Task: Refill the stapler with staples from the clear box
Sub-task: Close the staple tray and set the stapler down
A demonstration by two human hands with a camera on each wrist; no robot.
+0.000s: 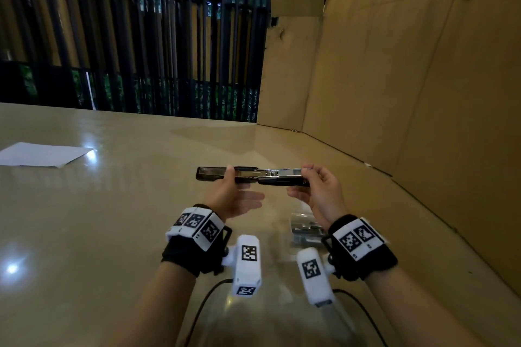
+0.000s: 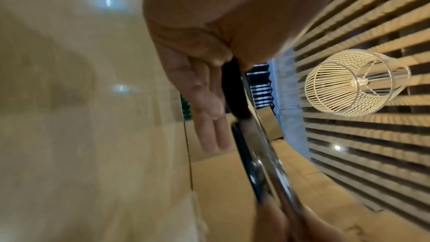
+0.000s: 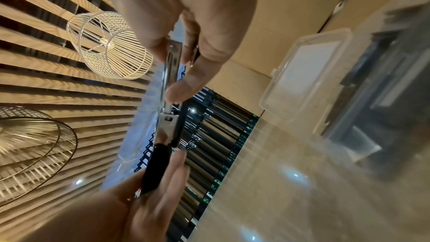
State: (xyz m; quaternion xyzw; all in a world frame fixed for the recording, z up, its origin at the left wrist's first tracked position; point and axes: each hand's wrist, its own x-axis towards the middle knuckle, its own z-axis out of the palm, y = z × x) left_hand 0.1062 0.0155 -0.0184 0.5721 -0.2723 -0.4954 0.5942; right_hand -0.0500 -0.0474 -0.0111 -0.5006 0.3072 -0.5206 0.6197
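The stapler was held level above the table, swung fully open into one long line: a dark, partly translucent plastic cover toward the left and the bright metal staple channel and black base toward the right. The left hand took it near the cover end, thumb on top, the lower fingers lying almost straight beneath the black body, more a cradle with a thumb clamp than a fist. The right hand pinched the other end, thumb and curled fingers closed on the chromed rail. It would likely handle as a stiff, fairly dense little tool, hinged in the middle and so apt to fold or flop if only one end were carried; the polished steel looked slippery, the matte black plastic the surer hold (the rail's edges and spring pusher probably want care). The clear box sat on the table just under the right wrist, its hinged lid open, thin hard plastic with rounded corners; grey strips seemed to lie inside, too blurred to be sure. The glossy beige table mirrored lamps; a white paper sheet lay far left, matte corrugated cardboard panels stood at right.
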